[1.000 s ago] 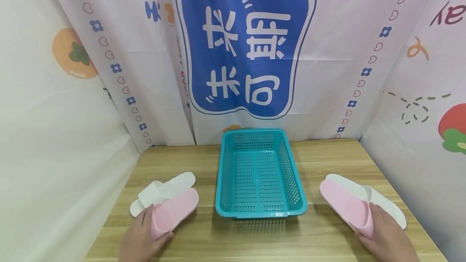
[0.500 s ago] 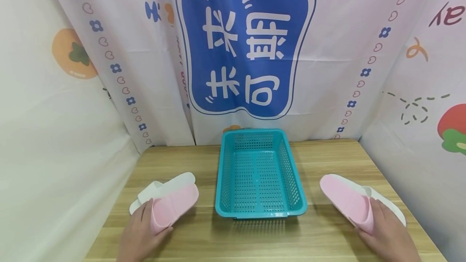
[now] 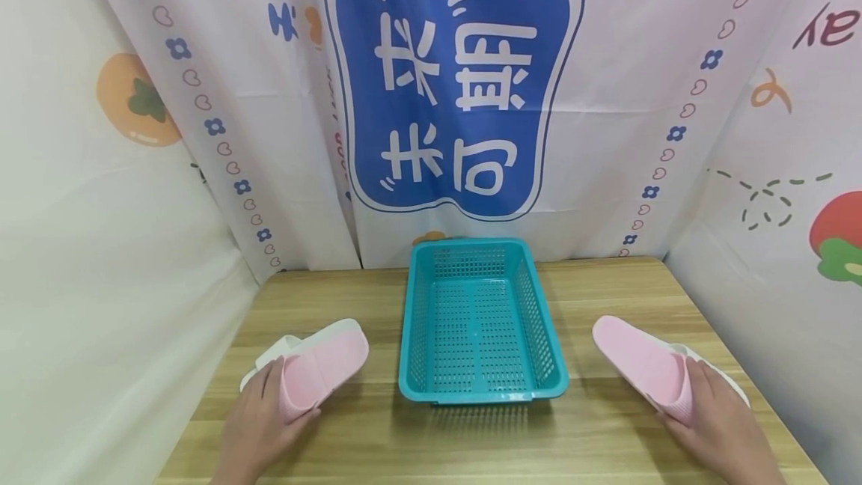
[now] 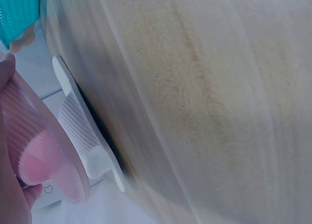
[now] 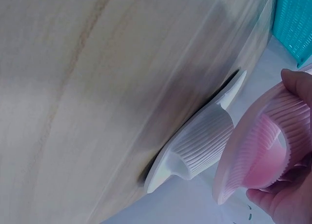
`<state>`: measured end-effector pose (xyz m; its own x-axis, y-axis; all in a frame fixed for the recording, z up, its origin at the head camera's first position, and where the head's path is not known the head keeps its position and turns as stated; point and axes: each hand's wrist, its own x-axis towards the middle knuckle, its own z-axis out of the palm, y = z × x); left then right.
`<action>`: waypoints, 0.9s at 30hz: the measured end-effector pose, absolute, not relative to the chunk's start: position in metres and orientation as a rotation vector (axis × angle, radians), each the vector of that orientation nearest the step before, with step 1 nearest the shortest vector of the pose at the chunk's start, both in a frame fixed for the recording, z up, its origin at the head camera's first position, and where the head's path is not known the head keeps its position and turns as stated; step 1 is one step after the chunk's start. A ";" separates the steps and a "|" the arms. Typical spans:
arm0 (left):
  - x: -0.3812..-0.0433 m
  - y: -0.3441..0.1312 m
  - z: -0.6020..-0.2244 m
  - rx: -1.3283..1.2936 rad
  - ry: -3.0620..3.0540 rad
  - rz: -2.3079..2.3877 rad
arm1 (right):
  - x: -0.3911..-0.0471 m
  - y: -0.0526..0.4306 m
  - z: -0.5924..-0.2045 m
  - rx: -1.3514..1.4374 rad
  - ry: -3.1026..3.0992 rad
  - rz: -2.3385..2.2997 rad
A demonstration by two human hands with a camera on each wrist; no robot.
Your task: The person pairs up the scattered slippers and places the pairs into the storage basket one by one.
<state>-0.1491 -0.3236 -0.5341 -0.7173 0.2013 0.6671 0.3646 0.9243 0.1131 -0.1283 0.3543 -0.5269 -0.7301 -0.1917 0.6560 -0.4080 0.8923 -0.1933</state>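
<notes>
My left hand (image 3: 259, 418) grips a pink slipper (image 3: 330, 365) by its strap, with the sole pointing up and right. Under and behind it on the table is a white slipper (image 3: 283, 349), partly covered in the head view. On the other side my right hand (image 3: 720, 421) holds a second pink slipper (image 3: 636, 358) round its strap. A second white slipper (image 3: 719, 374) lies beneath that one, mostly hidden from the head. Both wrist views show a gap: the left pink slipper (image 4: 44, 136) and the right one (image 5: 263, 146) are raised off the table, apart from the white ones.
A teal perforated basket (image 3: 474, 335) stands between the hands toward the back of the wooden table (image 3: 465, 455). White printed cloth (image 3: 626, 96) hangs behind the table and along both sides.
Both pink slippers have risen a little in my hands and now cover more of the white slippers in the head view. The basket and white slippers have stayed put.
</notes>
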 end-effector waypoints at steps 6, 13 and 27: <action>-0.152 -0.322 -0.530 -0.435 -2.341 -0.324 | -0.130 0.355 -0.523 0.431 -2.397 0.417; -0.156 -0.320 -0.525 -0.446 -2.317 -0.321 | -0.131 0.356 -0.519 0.411 -2.413 0.431; -0.166 -0.314 -0.510 -0.439 -2.276 -0.281 | -0.140 0.353 -0.507 0.412 -2.362 0.407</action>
<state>-0.1661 -0.3137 -0.5098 -0.6322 0.2230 0.7420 0.3969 0.9157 0.0629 -0.1396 0.3533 -0.5075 -0.7080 -0.1798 0.6829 -0.3982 0.9003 -0.1758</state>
